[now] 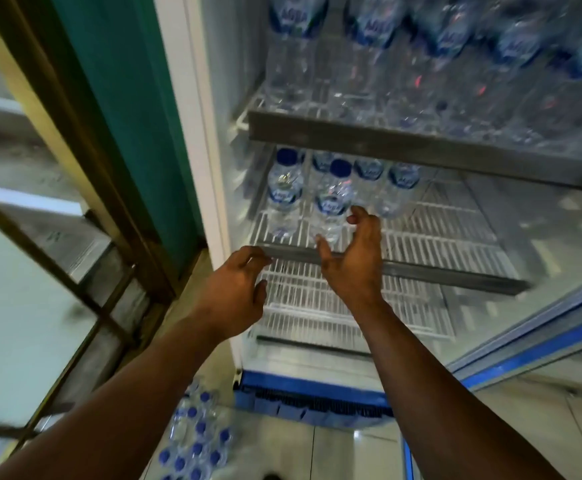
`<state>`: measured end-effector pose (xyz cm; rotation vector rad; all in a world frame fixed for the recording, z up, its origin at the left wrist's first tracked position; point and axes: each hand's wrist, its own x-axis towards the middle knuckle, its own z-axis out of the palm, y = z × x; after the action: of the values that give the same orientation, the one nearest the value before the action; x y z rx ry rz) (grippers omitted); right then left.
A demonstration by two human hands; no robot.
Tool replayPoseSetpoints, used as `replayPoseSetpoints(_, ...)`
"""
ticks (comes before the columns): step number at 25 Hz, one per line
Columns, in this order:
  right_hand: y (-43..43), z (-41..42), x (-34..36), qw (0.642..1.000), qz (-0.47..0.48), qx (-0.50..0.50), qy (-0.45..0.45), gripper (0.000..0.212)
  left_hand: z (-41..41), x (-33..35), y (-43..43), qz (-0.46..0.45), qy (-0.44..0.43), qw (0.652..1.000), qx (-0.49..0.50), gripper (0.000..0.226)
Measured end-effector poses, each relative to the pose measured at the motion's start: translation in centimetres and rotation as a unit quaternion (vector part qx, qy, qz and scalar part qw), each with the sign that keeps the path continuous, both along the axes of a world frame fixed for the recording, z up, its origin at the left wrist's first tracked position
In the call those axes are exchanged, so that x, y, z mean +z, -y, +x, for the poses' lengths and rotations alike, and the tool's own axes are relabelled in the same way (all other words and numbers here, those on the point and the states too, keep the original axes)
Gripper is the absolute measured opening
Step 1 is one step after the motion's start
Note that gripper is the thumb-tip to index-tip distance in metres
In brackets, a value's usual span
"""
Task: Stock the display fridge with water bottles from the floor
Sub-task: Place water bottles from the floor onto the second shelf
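Wire shelf point(438, 230), bottles point(331, 202) at left; left hand point(234, 289), right hand point(351, 261) spread empty before them; bottle pack point(196, 441) on floor point(351, 455) below.

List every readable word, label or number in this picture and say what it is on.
"AQUA": blue label on a clear plastic bottle, upper shelf, blurred but legible.
"AQUA": blue label on a blue-capped clear bottle, middle shelf.
Blue-capped floor bottles: nothing readable.

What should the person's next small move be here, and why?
Probably lower both hands to the bottles on the floor for more. The left hand and right hand are open and hold nothing, and the middle shelf has bare wire beside its standing bottles.
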<state>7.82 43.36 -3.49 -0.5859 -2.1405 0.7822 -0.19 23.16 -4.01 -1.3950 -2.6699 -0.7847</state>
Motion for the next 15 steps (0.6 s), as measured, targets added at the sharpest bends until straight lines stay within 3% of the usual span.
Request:
replayPoseSetpoints(2, 3.0, 1.5, -1.9, 0.997, 0.066, 0.016, -0.046, 0.039, 0.0, -1.8, 2.7, -0.002, 0.007, 1.0, 0.01, 0.038)
replayPoseSetpoints(3, 4.6, 2.1, -3.4, 0.995, 0.079, 0.047, -0.026, 0.031, 0.2, -3.0, 4.2, -0.01, 0.018, 1.0, 0.02, 0.038)
replayPoseSetpoints(5, 8.3, 3.1, -6.9, 0.986, 0.063, 0.129, 0.085, 0.025, 0.7, -5.9, 7.7, -0.044, 0.055, 0.997, 0.042, 0.039)
replayPoseSetpoints(9, 16.3, 5.0, -15.8, 0.924, -0.028, 0.218, 0.314, 0.027, 2.7, -13.4, 15.8, -0.127, 0.139, 0.978, 0.09, 0.042)
replayPoseSetpoints(15, 30.9, 7.8, -35.0, 0.829, -0.144, 0.234, 0.487, 0.014, 5.9, -30.0, 30.0, -0.241, 0.249, 0.912, 0.218, 0.049)
